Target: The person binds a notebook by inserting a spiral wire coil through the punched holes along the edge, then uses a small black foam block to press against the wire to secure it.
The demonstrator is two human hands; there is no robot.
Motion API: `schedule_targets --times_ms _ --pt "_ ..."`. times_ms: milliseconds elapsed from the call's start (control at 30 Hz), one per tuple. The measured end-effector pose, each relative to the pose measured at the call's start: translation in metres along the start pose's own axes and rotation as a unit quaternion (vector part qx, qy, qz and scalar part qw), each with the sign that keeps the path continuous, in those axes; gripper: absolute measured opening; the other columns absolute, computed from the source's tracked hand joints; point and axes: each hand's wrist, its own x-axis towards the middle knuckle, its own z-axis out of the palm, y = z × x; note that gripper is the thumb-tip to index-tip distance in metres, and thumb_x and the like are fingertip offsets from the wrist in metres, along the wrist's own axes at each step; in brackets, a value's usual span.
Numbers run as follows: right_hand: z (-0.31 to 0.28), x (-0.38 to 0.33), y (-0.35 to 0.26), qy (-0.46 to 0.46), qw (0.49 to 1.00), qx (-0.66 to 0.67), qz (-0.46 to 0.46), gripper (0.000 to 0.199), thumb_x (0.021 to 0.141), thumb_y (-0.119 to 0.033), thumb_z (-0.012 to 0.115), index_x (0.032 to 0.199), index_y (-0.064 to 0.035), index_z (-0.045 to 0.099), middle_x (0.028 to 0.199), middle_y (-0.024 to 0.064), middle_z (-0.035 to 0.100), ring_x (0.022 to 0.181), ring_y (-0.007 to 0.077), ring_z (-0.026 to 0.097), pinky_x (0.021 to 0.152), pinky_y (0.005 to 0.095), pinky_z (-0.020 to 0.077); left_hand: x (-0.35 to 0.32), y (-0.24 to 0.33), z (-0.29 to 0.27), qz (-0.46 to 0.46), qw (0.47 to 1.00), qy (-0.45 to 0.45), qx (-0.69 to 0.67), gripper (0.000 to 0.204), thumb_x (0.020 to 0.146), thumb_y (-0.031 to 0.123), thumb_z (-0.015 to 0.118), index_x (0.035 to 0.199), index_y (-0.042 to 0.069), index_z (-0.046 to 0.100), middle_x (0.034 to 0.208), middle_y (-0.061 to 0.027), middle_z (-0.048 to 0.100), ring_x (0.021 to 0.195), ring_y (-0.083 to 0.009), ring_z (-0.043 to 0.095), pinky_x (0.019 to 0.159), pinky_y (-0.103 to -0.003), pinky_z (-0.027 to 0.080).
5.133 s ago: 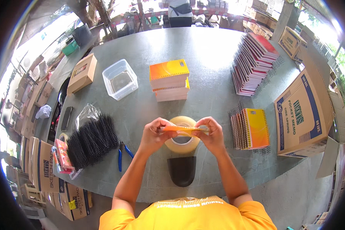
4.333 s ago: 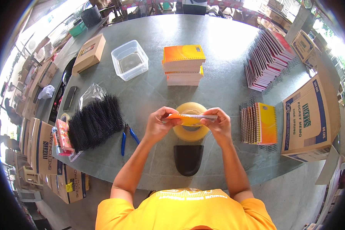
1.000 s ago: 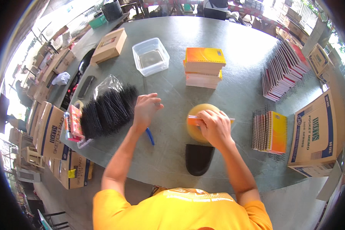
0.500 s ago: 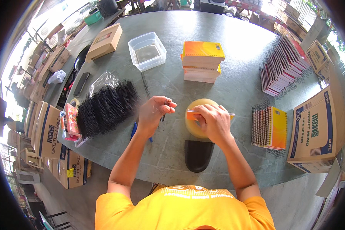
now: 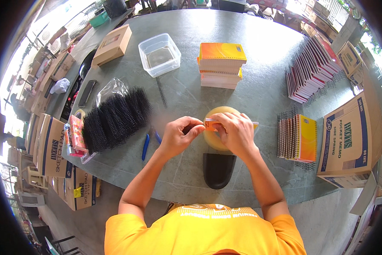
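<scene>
My right hand (image 5: 236, 131) is closed round a small orange memo pad (image 5: 211, 126), held edge-on above a pale yellow round wheel (image 5: 213, 142). A black rounded base (image 5: 218, 171) lies on the near side of the wheel. Pinched together, the fingers of my left hand (image 5: 179, 135) meet the pad's left end; the black spiral coil in them is mostly hidden. Left of that hand lies a blue-handled tool (image 5: 146, 146). Farther left is a heap of black spiral coils (image 5: 116, 119), and a single coil (image 5: 161, 91) lies apart from it.
A clear plastic tub (image 5: 160, 57) and a stack of yellow-orange pads (image 5: 221, 66) stand farther back. At right are coil-bound yellow notebooks (image 5: 299, 138), red notebooks (image 5: 312, 70) and an open carton (image 5: 348, 140). A phone (image 5: 87, 93) and flat box (image 5: 111, 44) lie at left.
My left hand has moved right and slightly down, bringing the coil to the pad's left end. My right hand stays over the wheel with the pad.
</scene>
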Motion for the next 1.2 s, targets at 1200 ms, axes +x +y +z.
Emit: schedule_targets --times_ms 1200 --pt "-0.036 -0.007 0.028 -0.089 0.977 0.147 0.130 0.018 0.073 -0.003 0.071 0.088 -0.0035 0.060 0.084 0.0082 0.066 0.077 0.0178 0.063 0.068 0.0317 0.0493 -0.060 0.010 0.047 0.012 0.977 -0.126 0.173 0.045 0.071 0.017 0.075 0.109 0.005 0.053 0.100 -0.0162 0.053 0.093 -0.0350 0.053 0.083 -0.041 0.045"
